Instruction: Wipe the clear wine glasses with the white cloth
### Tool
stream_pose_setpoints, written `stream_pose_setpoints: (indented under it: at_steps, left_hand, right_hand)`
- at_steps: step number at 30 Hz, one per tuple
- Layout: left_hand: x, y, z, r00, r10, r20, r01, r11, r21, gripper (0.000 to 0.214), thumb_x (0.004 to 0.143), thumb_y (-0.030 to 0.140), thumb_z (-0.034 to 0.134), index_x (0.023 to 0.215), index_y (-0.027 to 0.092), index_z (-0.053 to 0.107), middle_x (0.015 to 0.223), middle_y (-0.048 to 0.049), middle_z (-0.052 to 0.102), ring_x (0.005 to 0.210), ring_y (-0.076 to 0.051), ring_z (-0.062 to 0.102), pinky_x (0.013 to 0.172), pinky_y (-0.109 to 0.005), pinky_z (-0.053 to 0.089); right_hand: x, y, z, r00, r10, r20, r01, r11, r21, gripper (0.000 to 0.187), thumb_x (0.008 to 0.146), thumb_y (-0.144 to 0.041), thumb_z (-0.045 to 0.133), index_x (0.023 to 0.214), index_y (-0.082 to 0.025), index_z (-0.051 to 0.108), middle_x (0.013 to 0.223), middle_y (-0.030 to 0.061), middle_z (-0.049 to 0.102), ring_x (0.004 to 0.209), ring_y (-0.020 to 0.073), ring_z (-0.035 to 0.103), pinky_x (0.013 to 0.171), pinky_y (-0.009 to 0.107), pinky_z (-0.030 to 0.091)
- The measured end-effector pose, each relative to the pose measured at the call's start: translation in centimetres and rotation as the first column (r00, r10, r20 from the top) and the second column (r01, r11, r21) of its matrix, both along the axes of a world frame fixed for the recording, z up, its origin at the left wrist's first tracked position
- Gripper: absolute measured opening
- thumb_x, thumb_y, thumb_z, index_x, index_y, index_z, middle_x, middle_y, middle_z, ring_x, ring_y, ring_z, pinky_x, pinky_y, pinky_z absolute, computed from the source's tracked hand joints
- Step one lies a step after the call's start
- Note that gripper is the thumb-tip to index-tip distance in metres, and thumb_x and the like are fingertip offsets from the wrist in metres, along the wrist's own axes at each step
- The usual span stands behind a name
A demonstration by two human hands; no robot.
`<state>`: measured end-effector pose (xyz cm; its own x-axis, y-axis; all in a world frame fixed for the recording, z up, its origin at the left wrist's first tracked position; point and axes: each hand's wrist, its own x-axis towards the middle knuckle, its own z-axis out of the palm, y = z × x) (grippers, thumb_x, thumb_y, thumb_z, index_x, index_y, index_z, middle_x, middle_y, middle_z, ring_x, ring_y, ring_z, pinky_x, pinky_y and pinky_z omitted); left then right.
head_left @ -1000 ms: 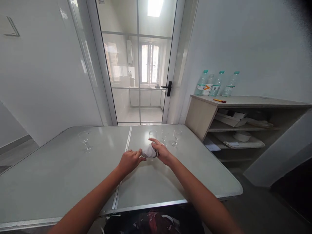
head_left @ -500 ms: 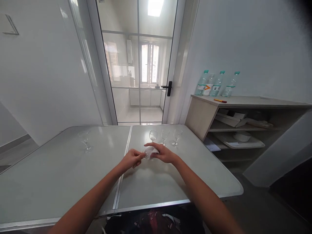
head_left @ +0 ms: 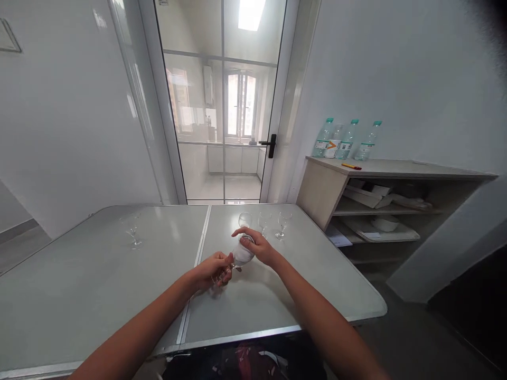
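Clear glass (head_left: 243, 256), white inside, tilted: left hand (head_left: 216, 268) clamped on its lower end, right hand (head_left: 258, 246) on its upper; less covered than before.

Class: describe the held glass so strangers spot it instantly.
Find the pale table before the glass door. Beside its metal strip, left hand and right hand hold one stemmed glass. Unlike the four standing glasses, it's tilted, with white material inside.
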<state>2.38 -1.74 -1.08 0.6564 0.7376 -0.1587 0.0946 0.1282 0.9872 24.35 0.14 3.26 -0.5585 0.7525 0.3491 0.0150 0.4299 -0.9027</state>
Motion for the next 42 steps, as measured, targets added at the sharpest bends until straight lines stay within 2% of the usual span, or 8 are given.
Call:
stream_pose_setpoints:
  at_steps: [8, 13, 15, 23, 26, 30, 36, 42]
  left_hand:
    - [-0.6, 0.7, 0.0, 0.983, 0.162, -0.088, -0.136, 0.958, 0.251, 0.063, 0.090, 0.069, 0.048, 0.062, 0.014, 0.059, 0.045, 0.0014, 0.047, 0.037, -0.008, 0.035, 0.047, -0.024, 0.026]
    - [-0.5, 0.5, -0.7, 0.736, 0.634, -0.239, -0.172, 0.516, 0.839, 0.036, 0.082, 0.056, 0.069, 0.091, 0.021, 0.073, 0.057, -0.0010, 0.057, 0.057, -0.015, 0.048, 0.057, -0.024, 0.024]
    - [-0.5, 0.4, -0.7, 0.709, 0.663, -0.241, -0.142, 0.469, 0.872, 0.034, 0.082, 0.053, 0.070, 0.094, 0.022, 0.073, 0.058, -0.0011, 0.057, 0.058, -0.015, 0.048, 0.058, -0.025, 0.024]
    - [-0.5, -0.2, 0.6, 1.000, 0.004, -0.030, -0.002, 0.998, 0.055, 0.066, 0.089, 0.073, 0.047, 0.069, 0.013, 0.062, 0.047, 0.0043, 0.041, 0.039, -0.007, 0.033, 0.048, -0.024, 0.029]
    - [-0.5, -0.1, 0.9, 0.992, -0.109, 0.056, 0.116, 0.981, -0.154, 0.067, 0.090, 0.073, 0.046, 0.087, 0.011, 0.068, 0.048, 0.0083, 0.034, 0.038, -0.005, 0.025, 0.046, -0.023, 0.028]
    - [-0.1, 0.0, 0.6, 0.993, 0.098, -0.066, -0.086, 0.984, 0.154, 0.064, 0.090, 0.071, 0.047, 0.079, 0.012, 0.069, 0.048, 0.0043, 0.041, 0.039, -0.008, 0.034, 0.048, -0.024, 0.028]
    - [0.0, 0.1, -0.4, 0.745, 0.633, -0.210, -0.216, 0.527, 0.822, 0.031, 0.080, 0.050, 0.070, 0.090, 0.021, 0.071, 0.061, -0.0021, 0.058, 0.059, -0.017, 0.052, 0.056, -0.024, 0.026]
    - [0.1, 0.0, -0.3, 0.973, 0.201, -0.113, -0.159, 0.940, 0.303, 0.057, 0.086, 0.067, 0.056, 0.060, 0.017, 0.052, 0.049, 0.0034, 0.041, 0.042, -0.009, 0.036, 0.047, -0.024, 0.026]
  right_hand:
    - [0.5, 0.4, -1.3, 0.976, -0.164, 0.142, 0.094, 0.909, 0.405, 0.034, 0.100, -0.044, 0.046, 0.117, -0.023, 0.067, 0.079, 0.0035, 0.059, 0.080, 0.0197, 0.051, 0.080, 0.034, 0.042]
    - [-1.2, 0.9, -2.1, 0.944, -0.329, 0.039, 0.330, 0.943, -0.034, 0.041, 0.097, -0.052, 0.046, 0.122, -0.023, 0.062, 0.074, -0.0018, 0.047, 0.067, 0.0157, 0.042, 0.063, 0.027, 0.038]
    - [-1.3, 0.8, -1.8, 0.957, -0.290, 0.003, 0.287, 0.946, -0.152, 0.045, 0.095, -0.057, 0.049, 0.122, -0.023, 0.062, 0.079, -0.0009, 0.048, 0.070, 0.0155, 0.044, 0.063, 0.026, 0.037]
    - [0.6, -0.3, 0.1, 0.999, -0.009, -0.042, 0.004, 0.993, -0.119, 0.044, 0.093, -0.059, 0.055, 0.117, -0.022, 0.060, 0.078, -0.0010, 0.049, 0.068, 0.0143, 0.046, 0.062, 0.026, 0.037]
    - [1.1, 0.1, -0.3, 0.998, 0.045, -0.054, -0.049, 0.996, -0.077, 0.044, 0.093, -0.060, 0.053, 0.109, -0.020, 0.060, 0.077, -0.0004, 0.051, 0.065, 0.0141, 0.046, 0.061, 0.026, 0.037]
    - [0.7, 0.6, -0.9, 0.998, -0.033, 0.045, 0.028, 0.993, 0.112, 0.038, 0.096, -0.056, 0.050, 0.105, -0.021, 0.062, 0.070, -0.0019, 0.049, 0.063, 0.0139, 0.041, 0.063, 0.028, 0.035]
    - [-1.2, 0.5, -1.8, 0.964, -0.258, -0.064, 0.248, 0.959, -0.134, 0.040, 0.096, -0.052, 0.050, 0.121, -0.022, 0.060, 0.076, -0.0018, 0.045, 0.067, 0.0143, 0.041, 0.062, 0.026, 0.034]
    - [0.2, 0.2, -0.6, 0.998, -0.069, 0.008, 0.070, 0.997, -0.017, 0.036, 0.091, -0.051, 0.062, 0.109, -0.020, 0.060, 0.076, -0.0020, 0.049, 0.066, 0.0134, 0.043, 0.061, 0.025, 0.034]
